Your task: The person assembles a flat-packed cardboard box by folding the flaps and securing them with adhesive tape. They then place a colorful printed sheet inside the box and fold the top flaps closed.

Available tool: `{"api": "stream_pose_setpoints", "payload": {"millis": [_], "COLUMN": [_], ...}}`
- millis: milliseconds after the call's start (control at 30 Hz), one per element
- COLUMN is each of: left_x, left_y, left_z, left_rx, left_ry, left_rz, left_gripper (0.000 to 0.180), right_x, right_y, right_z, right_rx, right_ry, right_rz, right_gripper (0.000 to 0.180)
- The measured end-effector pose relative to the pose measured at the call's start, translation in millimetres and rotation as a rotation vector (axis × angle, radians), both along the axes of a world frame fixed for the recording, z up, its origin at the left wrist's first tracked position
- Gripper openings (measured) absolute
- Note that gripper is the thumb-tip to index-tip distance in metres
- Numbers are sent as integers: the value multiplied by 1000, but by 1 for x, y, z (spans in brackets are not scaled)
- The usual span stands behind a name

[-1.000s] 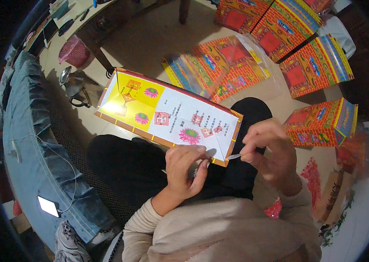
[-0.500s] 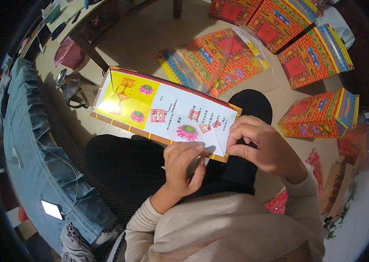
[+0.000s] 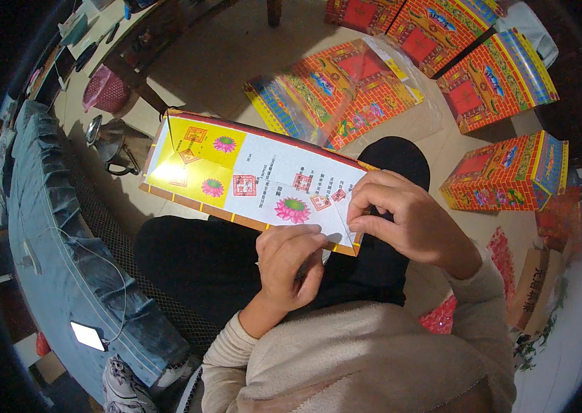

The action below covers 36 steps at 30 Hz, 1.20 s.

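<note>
Yellow and white paper, printed with pink lotus flowers and small red squares, makes up the long flat sheet (image 3: 249, 180) lying across the seated person's dark-trousered lap, its brown-edged length slanting away to the person's left. At the sheet's near right corner both hands meet. The right hand (image 3: 408, 220) has its fingers pinched together on that corner of the sheet, thumb and fingertips pressed against the white part. The left hand (image 3: 291, 265) sits just below the sheet's lower edge, curled into a loose fist with its thumb touching the edge; whether it grips something inside, I cannot tell.

Beyond the sheet, on the pale floor, lies a flattened stack of red brick-patterned paper sheets (image 3: 335, 93) under clear wrapping. Right of the sheet stands a folded red paper box (image 3: 504, 172), with more such boxes (image 3: 494, 79) farther off. Left of the sheet a blue denim-covered seat (image 3: 50, 227) runs along, a glowing phone (image 3: 88, 335) resting on it, and a pink basket (image 3: 101, 86) stands up beyond.
</note>
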<state>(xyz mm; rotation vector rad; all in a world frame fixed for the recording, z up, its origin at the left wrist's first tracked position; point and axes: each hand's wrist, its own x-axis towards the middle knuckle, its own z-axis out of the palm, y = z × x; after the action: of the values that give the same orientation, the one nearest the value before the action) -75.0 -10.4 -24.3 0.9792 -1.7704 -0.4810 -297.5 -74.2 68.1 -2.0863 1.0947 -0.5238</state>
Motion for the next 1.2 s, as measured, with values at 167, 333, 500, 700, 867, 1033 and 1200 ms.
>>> {"api": "stream_pose_setpoints", "payload": {"millis": [167,333,500,700,867,1033,1200], "left_x": [0,1,0,-4,-6,-6,-7], "left_y": [-2,-3,-2,0,1,0,-1], "left_z": [6,5,3,1,-3,-2,-5], "left_rx": [-18,-106,-133,-184,-207,-219,-233], "left_ry": [-48,-136,-200,-264,-261,-269,-269], "left_rz": [-24,-40,-47,-10,-5,5,28], "left_gripper": [40,41,39,39,34,30,28], "right_x": [1,2,2,4,5,5,4], "right_y": [-2,-3,-2,-2,0,2,6], "right_z": [-3,-3,-5,-6,-10,-11,-14], "right_rx": [-51,-57,-79,-98,-132,-229,-401], "right_ry": [0,-3,-10,35,59,85,231], "right_rz": [15,21,22,9,-3,17,38], "right_gripper": [15,15,13,11,12,12,16]}}
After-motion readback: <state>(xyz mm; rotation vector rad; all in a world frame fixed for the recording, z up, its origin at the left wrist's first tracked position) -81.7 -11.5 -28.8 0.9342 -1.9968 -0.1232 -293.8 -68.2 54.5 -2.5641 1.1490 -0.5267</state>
